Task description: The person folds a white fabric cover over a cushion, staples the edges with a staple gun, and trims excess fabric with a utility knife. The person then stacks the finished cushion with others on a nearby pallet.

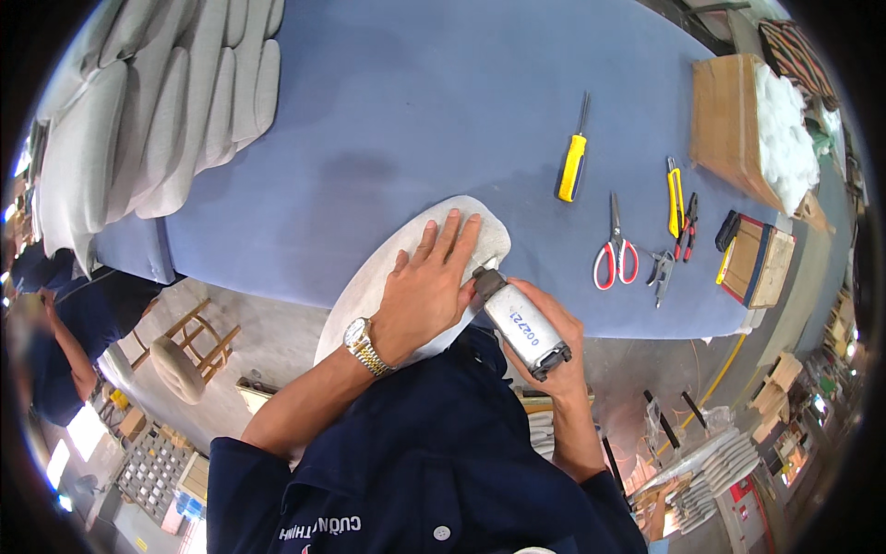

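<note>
One stapler (pixel 522 323), one cushion (pixel 406 268), one scissors (pixel 615 247), one screwdriver (pixel 573 162).

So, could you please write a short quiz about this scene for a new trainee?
1. True or false: the left hand lies flat on the white oval padded panel.
2. Which tool lies nearest to the red-handled scissors on the blue table?
A. the yellow-handled screwdriver
B. the yellow-handled cutters
C. the grey pliers
3. Fill in: the right hand holds a white cylindrical power tool with its black nose against the panel's ____ .

Key
1. True
2. C
3. edge
</note>
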